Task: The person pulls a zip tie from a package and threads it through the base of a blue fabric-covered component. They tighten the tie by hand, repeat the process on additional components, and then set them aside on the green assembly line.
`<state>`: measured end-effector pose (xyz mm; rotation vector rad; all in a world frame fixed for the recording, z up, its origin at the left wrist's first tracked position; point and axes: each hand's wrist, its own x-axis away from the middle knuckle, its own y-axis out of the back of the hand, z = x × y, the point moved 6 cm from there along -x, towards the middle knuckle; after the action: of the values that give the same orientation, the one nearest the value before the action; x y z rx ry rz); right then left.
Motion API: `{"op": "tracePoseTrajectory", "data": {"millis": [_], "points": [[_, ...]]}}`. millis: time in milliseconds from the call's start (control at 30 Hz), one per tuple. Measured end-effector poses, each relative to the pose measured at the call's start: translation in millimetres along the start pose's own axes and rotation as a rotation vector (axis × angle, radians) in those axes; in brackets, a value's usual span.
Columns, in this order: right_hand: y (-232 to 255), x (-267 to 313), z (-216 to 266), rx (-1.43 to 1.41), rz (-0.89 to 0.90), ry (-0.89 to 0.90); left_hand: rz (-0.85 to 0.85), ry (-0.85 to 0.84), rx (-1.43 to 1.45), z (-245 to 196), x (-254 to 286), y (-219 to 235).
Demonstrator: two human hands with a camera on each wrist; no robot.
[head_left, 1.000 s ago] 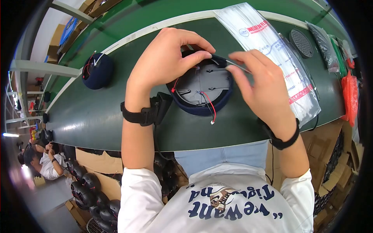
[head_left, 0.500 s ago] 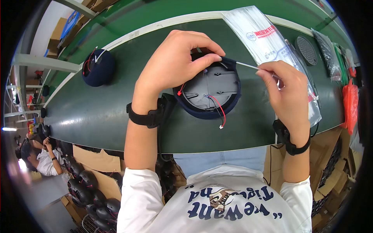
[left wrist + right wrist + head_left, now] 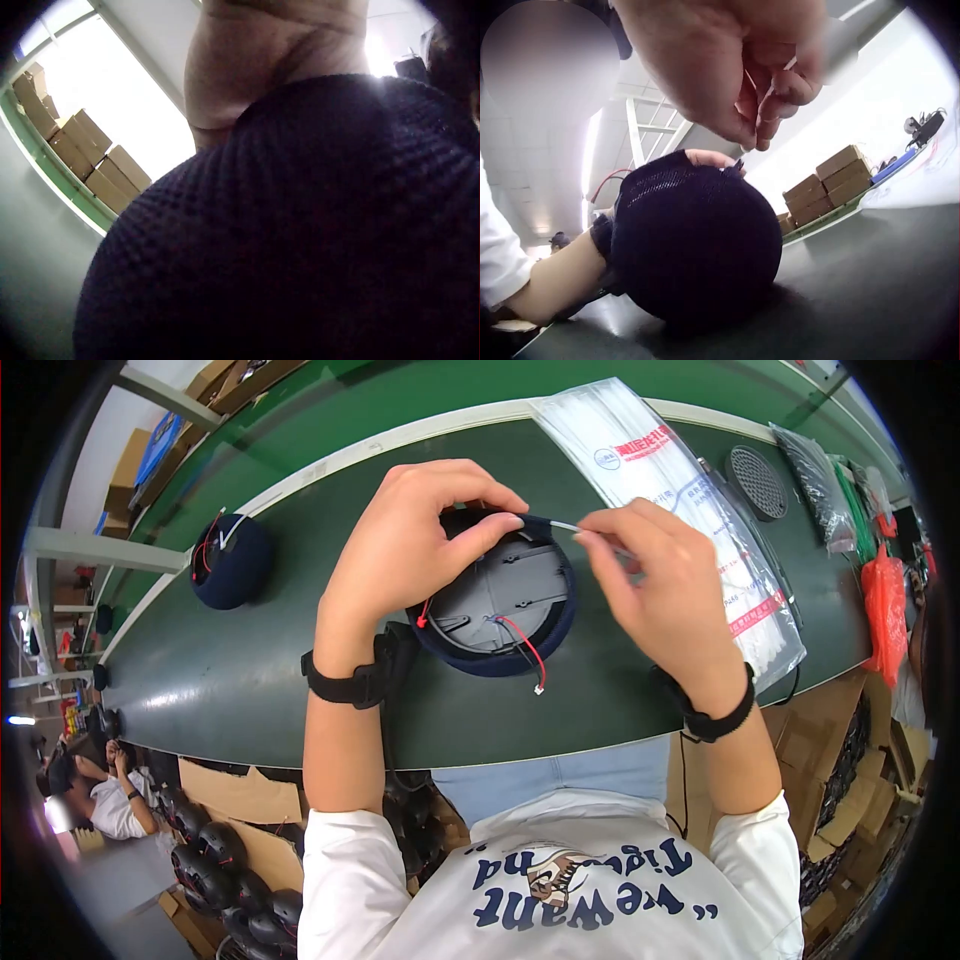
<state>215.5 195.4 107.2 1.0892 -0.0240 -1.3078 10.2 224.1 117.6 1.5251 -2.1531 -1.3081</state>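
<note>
A round shell [image 3: 495, 600] lies on the table, its grey plastic inside facing up and red and black wires [image 3: 522, 640] coming out of it. Navy knit fabric [image 3: 470, 658] covers its outside, filling most of the left wrist view. My left hand [image 3: 405, 530] grips the far rim, thumb inside and fingers over the edge. From the fabric hem beside the left thumb comes a thin white cable tie [image 3: 563, 525]. My right hand [image 3: 665, 585] pinches it between thumb and forefinger, a short way right of the rim.
A clear bag of white cable ties [image 3: 650, 470] lies at the right, beside a black mesh disc [image 3: 757, 483]. Another navy-covered shell [image 3: 233, 565] stands at the left. Several cardboard boxes [image 3: 829, 180] line the back. A red plastic bag [image 3: 884, 615] hangs at the right edge.
My right hand first drew the cable tie out rightward from the rim, then came back closer to it. The left hand keeps its grip on the rim. The head view has shifted slightly.
</note>
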Motion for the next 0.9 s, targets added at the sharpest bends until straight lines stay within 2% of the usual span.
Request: {"op": "tracePoseTrajectory", "data": {"millis": [133,300,400,533,633,767,900], "points": [[-9.2,-3.1,4.8,0.012,0.043,0.038,-0.006,-0.002,0.036,0.6,-0.3,-1.7],[11.0,-2.7,-11.0,0.002,0.099,-0.088,0.014,0.03,0.097,-3.6,-0.6,1.0],[-6.9,-12.6,0.7,0.001,0.072,0.059,-0.005,-0.024,0.086,-2.5,-1.4,-0.8],[2.5,-13.0,9.1,-0.024,0.039,0.037,-0.011,-0.006,0.106,1.2,0.9,1.0],[20.0,-4.9,-9.9,0.048,0.133,-0.09,-0.015,-0.013,0.098,-0.6,1.9,3.1],[1.5,-13.1,-1.1,0.035,0.08,0.083,-0.025,-0.035,0.09,2.2,0.7,-1.6],[9.8,-9.9,7.7,-0.023,0.177,-0.086,-0.031,0.046,0.044,5.6,3.1,4.9]]}}
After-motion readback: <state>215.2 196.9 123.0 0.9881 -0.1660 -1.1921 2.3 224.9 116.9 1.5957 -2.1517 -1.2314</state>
